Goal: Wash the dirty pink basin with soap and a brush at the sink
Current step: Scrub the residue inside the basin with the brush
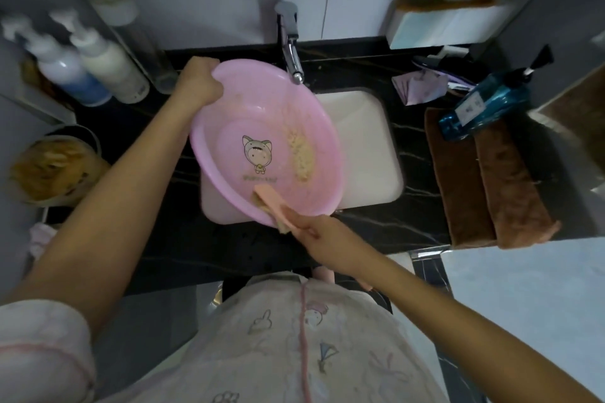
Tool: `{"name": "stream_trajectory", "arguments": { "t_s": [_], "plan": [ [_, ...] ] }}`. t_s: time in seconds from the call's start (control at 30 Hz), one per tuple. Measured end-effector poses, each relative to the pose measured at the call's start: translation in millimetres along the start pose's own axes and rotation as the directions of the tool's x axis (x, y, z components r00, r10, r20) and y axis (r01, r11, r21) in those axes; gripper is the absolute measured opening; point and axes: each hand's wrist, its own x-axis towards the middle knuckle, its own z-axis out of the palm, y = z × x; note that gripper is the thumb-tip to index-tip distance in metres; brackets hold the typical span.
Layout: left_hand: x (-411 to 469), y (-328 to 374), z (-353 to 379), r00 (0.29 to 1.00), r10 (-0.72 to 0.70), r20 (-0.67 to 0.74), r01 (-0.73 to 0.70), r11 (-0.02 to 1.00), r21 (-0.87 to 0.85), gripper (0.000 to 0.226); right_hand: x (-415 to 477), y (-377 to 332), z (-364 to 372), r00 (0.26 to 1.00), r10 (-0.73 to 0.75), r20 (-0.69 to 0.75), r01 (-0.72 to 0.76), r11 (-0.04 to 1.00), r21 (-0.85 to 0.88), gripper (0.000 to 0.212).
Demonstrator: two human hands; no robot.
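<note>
A person stands at a white sink (363,147) set into a black marble counter (415,154), seen from above. A pink basin (229,101) is held tilted over the left part of the sink, its far rim just under the spout of a chrome tap (291,52). The left hand (199,82) grips the basin's upper left rim, fingers curled over the edge. The right hand (319,232) pinches the handle of a pink brush (271,203), whose head rests against the basin's inner wall near the closest rim. A streak of yellowish grime (302,154) runs down the inside of the basin, to the right of a small cartoon figure (257,152) printed on its bottom. Two white pump bottles (85,65) stand on the counter to the left. To the right, a blue pump bottle (484,108) stands on a folded brown towel (487,183).
</note>
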Motion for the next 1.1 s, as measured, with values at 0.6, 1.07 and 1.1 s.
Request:
{"name": "stream_trajectory", "arguments": {
  "t_s": [0.6, 1.07, 1.1],
  "plan": [
    [-1.0, -13.1, -1.1, 1.0, -0.027, 0.005, 0.027, 1.0, 0.006, 0.051, 92.0, 82.7, -83.0, 0.945, 0.197, -0.261, -0.313, 0.776, -0.548, 0.063],
    [-42.8, -28.3, 1.2, 0.991, -0.119, -0.057, 0.115, 0.99, -0.078, 0.054, 154.7, 36.8, -71.1, 0.724, 0.526, -0.447, -0.429, 0.85, 0.305, 0.049],
    [-47.3, -30.6, 4.7, 0.991, -0.093, -0.098, 0.085, 0.993, -0.087, 0.057, 160.5, 28.6, -67.4, 0.735, 0.496, -0.462, -0.401, 0.868, 0.294, 0.054]
  ]
}}
